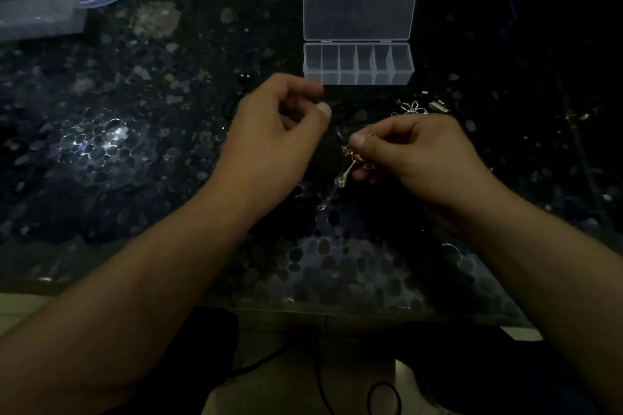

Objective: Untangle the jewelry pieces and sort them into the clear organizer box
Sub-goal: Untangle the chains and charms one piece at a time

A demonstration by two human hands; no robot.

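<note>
right hand (409, 153): fingers curled, thumb and forefinger pinching a small gold-coloured tangle of jewelry (354, 158) above the table. A short charm or chain end hangs out below the pinch, and a thin strand trails down toward the near edge.
left hand (276, 131): fingers curled, thumb tip pressed to the forefinger as if nipping a fine strand. The strand itself is too dim to see, so I cannot tell what, if anything, it holds.
gap between hands: small; any link between them is lost in the dark.
organizer box (358, 66): clear, lid open and lying flat behind it, six compartments in a row. It sits just beyond the hands. All cells look empty; a faint speck in the leftmost one is unclear.
loose pieces (416, 108): silvery bits, one flower-shaped, on the table between the right hand and the box's right end.
dark cord (236, 101): black, looped, with dark beads, on the table beyond the left hand.
table (101, 145): dark, glossy, pebble-patterned. Glare plus low light makes thin chain hard to spot.
progress, my read: early, still untangling, nothing sorted.
handling: light, limp, slippery, kinks easily. Fine links can snap if yanked.
grip advice: hold at the clasp or charm, tease loops apart at the knot, don't pull the ends.
risk: a dropped piece vanishes against this surface.
</note>
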